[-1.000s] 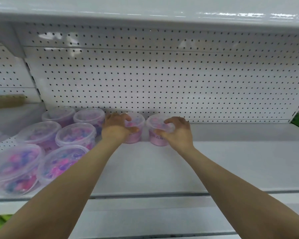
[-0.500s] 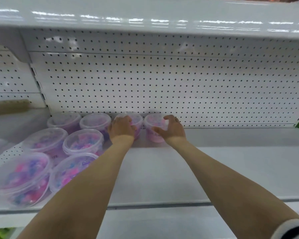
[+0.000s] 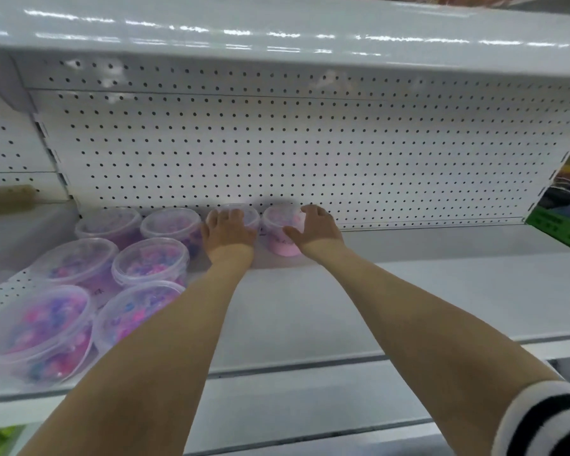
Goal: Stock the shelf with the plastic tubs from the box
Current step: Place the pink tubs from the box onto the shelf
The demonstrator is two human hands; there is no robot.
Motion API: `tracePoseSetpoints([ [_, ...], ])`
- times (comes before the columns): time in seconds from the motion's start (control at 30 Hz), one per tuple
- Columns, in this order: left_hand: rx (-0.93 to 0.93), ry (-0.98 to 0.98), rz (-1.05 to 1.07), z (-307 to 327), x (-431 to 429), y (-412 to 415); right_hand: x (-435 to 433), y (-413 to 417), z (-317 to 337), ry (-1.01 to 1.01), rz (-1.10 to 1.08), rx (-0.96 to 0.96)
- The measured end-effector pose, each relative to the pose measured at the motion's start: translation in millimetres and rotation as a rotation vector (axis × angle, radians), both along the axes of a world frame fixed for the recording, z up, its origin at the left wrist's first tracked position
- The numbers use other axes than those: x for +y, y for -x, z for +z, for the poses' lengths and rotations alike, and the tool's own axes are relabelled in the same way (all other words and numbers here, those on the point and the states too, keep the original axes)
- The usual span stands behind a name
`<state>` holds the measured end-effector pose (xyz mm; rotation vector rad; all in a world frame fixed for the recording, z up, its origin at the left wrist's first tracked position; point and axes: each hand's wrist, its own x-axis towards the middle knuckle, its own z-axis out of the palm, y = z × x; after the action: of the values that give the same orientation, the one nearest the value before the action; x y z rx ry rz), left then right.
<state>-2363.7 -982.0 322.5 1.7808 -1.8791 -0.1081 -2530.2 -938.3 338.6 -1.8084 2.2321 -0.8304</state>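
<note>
**A:** You are reaching into a big white metal shelf. Its floor is looking flat and smooth. The back wall is showing rows of little round holes.

**B:** Six tubs are sitting in the left corner of that shelf. They are standing two across and three deep, from the front edge to the back wall. They are round and see-through, with pink and purple bits showing inside.

**A:** You are adding two more along the back edge. The left tub is standing just beside the back row. The pink tub is standing next to it, close to the wall.

**B:** Your left hand is curling over the front and lid of the left tub. Your right hand is cupping the right side of the pink tub, with the thumb in front and the fingers bending round the back. Both hands are holding on.

**A:** I am guessing these tubs are feeling light. The walls are looking thin, so they may be bending if you are squeezing hard. The plastic is looking shiny and slippy too.

**B:** So you should be holding each one round its sides, just under the lid rim. Lifting by the lid alone is risking a pop-off.

**A:** The box is not showing here, so I cannot tell how many tubs are waiting.
</note>
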Motion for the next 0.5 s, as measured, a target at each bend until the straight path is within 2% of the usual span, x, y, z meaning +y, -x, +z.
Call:
tracePoseSetpoints([
  [0.17, 0.055, 0.06, -0.098, 30.1, 48.3, 28.1, 48.7, 17.5, 23.3, -0.013, 0.039, 0.13],
  [0.23, 0.13, 0.104, -0.155, 40.0, 79.7, 41.7, 79.4, 32.9, 35.1, 0.014, 0.029, 0.159],
  [0.33, 0.225, 0.125, -0.216, 54.0, 135.5, 67.0, 136.4, 59.8, 53.4, 0.039, -0.015, 0.162],
  [0.5, 0.281, 0.101, -0.3, 64.1, 236.7, 114.7, 250.8, 110.7, 68.6, 0.075, -0.092, 0.14],
])
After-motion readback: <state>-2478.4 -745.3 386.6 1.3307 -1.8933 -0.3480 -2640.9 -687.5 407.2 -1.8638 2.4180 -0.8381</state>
